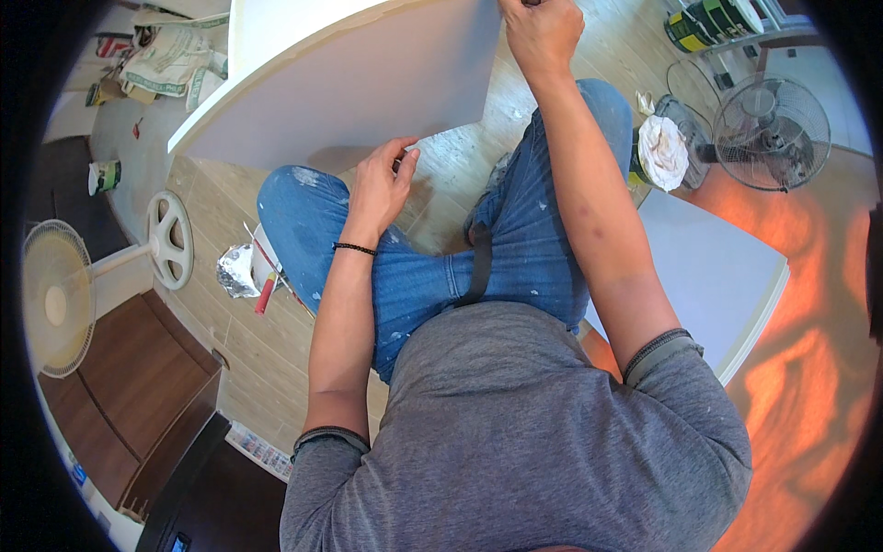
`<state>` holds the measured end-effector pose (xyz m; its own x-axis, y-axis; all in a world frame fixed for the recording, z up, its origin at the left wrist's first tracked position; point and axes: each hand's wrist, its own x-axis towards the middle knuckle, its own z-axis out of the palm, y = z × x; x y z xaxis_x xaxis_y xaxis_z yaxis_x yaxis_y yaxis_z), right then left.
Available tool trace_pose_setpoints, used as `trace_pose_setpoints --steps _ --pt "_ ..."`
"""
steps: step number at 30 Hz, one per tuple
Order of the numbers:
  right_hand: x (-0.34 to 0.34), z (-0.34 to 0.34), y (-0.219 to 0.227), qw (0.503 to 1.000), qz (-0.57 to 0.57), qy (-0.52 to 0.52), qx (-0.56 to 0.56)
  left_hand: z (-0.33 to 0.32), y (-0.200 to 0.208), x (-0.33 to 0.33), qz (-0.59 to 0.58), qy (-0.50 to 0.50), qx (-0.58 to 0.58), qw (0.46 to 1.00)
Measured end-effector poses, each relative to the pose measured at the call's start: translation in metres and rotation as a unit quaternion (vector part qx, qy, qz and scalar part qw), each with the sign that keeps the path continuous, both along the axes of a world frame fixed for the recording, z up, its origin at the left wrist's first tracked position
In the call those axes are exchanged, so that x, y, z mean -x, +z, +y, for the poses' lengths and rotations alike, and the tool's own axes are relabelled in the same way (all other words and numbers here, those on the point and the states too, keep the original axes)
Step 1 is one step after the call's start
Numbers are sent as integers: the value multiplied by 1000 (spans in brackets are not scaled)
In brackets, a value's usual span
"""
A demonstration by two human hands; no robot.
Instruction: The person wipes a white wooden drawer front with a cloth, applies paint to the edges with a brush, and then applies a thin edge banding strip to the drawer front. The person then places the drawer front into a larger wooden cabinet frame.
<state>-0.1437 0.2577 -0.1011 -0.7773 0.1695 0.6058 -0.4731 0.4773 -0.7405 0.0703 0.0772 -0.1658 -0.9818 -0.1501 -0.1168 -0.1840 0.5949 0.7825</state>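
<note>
A large white panel (368,87) with a curved, cream-coloured edge stands tilted in front of my knees. My left hand (379,184), with a dark beaded bracelet at the wrist, is at its lower edge, thumb and fingers curled in at the rim. A small dark patch shows between the thumb and fingers; whether it is an object or shadow is unclear. Up by the panel's far right end, my right hand (547,35) is closed in a fist. Something dark pokes out of it, mostly cut off by the top of the picture.
Left of my knee lie a red-handled tool (265,294) and crumpled foil (237,271). A standing fan (60,299) is farther left, another fan (771,133) at right. Beside me lies a white board (694,267). Also around are a paper-covered can (662,152), a green bucket (713,23) and sacks (170,60).
</note>
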Motion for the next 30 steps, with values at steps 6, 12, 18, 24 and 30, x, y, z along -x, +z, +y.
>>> trace_pose_setpoints --steps 6,12,18,24,30 --pt "3 -3 1 1000 -3 3 -3 -2 -8 0 4 -6 -1 1000" --pt "6 -3 -3 1000 -15 -7 -7 -2 -8 -1 14 -4 6 1000" --pt "4 -2 -4 1000 -6 -12 -22 -4 -8 -1 15 -5 16 1000" --pt "-6 1 -4 999 -28 -21 -25 -4 -6 -1 15 -3 17 1000" --pt "-19 1 -3 998 -23 -33 -42 0 1 0 4 -3 5 1000"
